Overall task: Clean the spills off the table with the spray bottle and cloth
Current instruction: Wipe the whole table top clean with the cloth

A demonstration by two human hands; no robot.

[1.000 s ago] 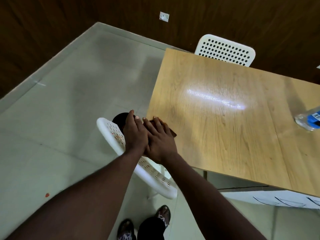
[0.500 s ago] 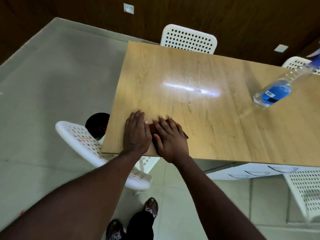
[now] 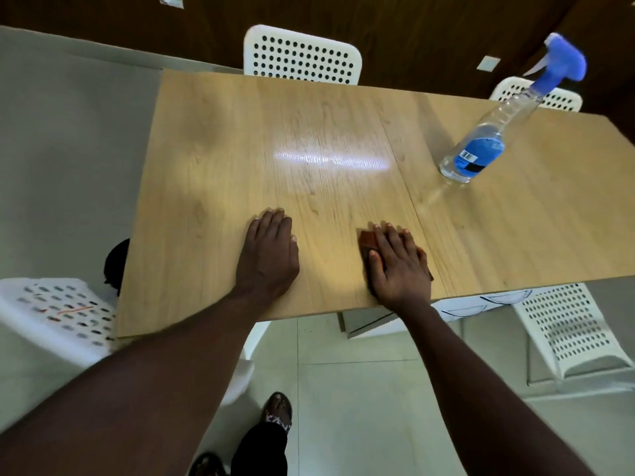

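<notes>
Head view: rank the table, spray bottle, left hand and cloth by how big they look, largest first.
1. Table
2. Spray bottle and left hand: about alike, the bottle longer, the hand broader and nearer.
3. Cloth: only edges show under the right hand, so its true size is unsure.

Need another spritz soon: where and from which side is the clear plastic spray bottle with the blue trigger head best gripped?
Probably the slim neck just under the blue head of the clear plastic spray bottle, where fingers wrap round. It stands upright on the wooden table, so come from the near side with the right hand, now pressing the brown cloth.
</notes>
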